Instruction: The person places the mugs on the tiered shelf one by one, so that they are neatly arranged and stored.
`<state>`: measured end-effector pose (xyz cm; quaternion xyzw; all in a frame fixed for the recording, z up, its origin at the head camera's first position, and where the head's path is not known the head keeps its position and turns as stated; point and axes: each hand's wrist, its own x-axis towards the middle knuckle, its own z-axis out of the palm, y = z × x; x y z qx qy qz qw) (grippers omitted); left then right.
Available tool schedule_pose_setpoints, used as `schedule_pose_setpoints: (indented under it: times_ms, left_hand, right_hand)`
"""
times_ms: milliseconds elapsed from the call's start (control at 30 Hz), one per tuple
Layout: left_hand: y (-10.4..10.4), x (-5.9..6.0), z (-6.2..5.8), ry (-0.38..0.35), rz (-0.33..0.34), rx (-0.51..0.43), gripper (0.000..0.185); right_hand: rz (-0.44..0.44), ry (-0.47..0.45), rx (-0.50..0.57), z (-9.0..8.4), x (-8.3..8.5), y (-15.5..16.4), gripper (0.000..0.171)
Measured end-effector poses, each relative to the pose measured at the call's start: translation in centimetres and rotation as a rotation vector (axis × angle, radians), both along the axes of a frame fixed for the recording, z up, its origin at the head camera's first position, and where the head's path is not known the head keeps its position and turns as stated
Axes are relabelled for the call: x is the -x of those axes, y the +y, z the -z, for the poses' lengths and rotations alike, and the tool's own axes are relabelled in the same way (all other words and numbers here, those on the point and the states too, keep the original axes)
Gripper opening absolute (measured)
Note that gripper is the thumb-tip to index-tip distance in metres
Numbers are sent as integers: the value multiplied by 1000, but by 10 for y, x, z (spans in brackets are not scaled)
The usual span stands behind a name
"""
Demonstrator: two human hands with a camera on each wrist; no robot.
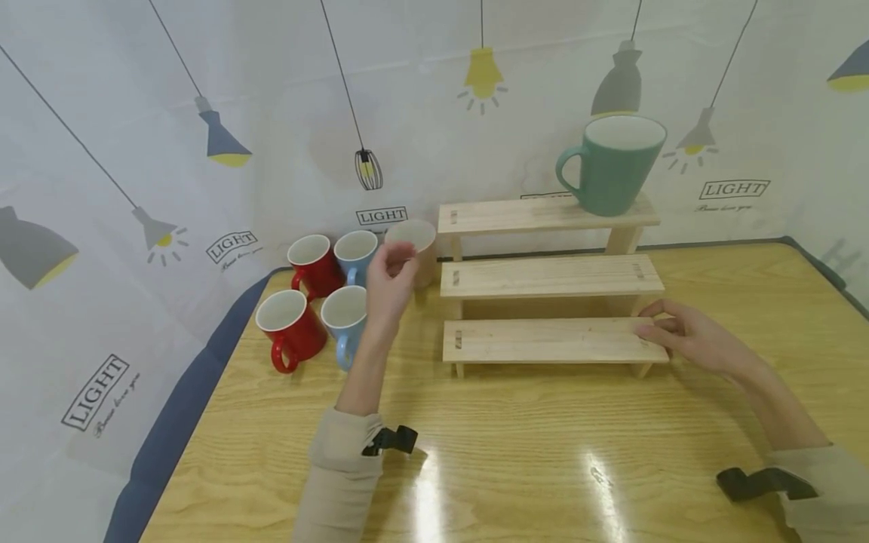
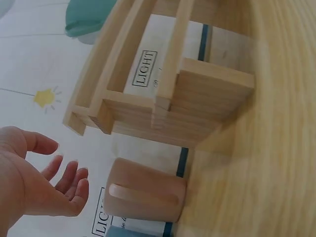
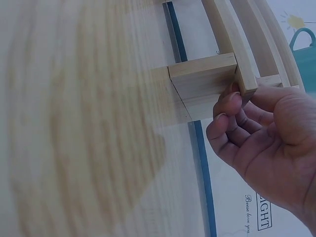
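Note:
My right hand (image 1: pixel 699 339) grips the right end of the lowest step of a three-tier wooden shelf (image 1: pixel 550 342), thumb on top and fingers curled beneath. In the right wrist view, the fingers (image 3: pixel 228 106) pinch the end of that board. My left hand (image 1: pixel 390 290) hovers in the air, loosely curled, in front of a beige mug (image 1: pixel 422 253) standing left of the shelf. In the left wrist view a gap shows between that hand and the beige mug (image 2: pixel 143 190). A green mug (image 1: pixel 618 170) stands upright on the top tier, handle to the left.
Left of the beige mug stand two red mugs (image 1: pixel 302 332) and two light blue mugs (image 1: pixel 342 313), all upright; my left hand and forearm partly cover the blue ones. The wooden table (image 1: pixel 509 452) ends at a lamp-printed cloth (image 1: pixel 421 90) behind.

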<state>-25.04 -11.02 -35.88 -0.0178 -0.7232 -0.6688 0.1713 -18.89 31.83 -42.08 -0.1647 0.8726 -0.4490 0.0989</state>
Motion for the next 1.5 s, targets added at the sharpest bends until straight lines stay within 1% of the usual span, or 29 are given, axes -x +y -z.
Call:
schedule_pose_setpoints:
  times_ms: [100, 233, 367, 533, 667, 833, 1033, 1133, 1267, 1400, 1500]
  left_hand:
    - [-2, 1, 8, -28, -36, 24, 26]
    - [-3, 4, 15, -41, -68, 52, 29]
    - [-4, 5, 21, -53, -80, 69, 32]
    - [-5, 7, 25, -59, -109, 56, 32]
    - [-4, 11, 29, -117, -137, 53, 35]
    - [-3, 16, 36, -210, -120, 33, 38]
    - [-4, 23, 42, -267, -110, 23, 38]
    - [-4, 26, 45, -273, -109, 42, 33]
    - [-6, 29, 50, -251, -105, 65, 23]
    - [-6, 32, 53, -226, -92, 53, 15]
    - [-6, 34, 55, -231, -86, 30, 11]
  right_hand:
    - [10, -2, -18, -1, 0, 1, 28]
    - [13, 12, -17, -1, -1, 1, 27]
    - [10, 19, 5, 0, -1, 0, 25]
    - [10, 2, 15, -2, -2, -2, 26]
    - [6, -6, 7, -2, -1, -2, 28]
    - [12, 10, -9, -2, -1, -1, 28]
    - [20, 9, -19, -2, -1, -1, 28]
    - [20, 18, -25, -3, 0, 0, 28]
    - [25, 28, -51, -3, 0, 2, 28]
    - [28, 24, -48, -2, 1, 3, 27]
    - [27, 25, -34, -1, 0, 2, 26]
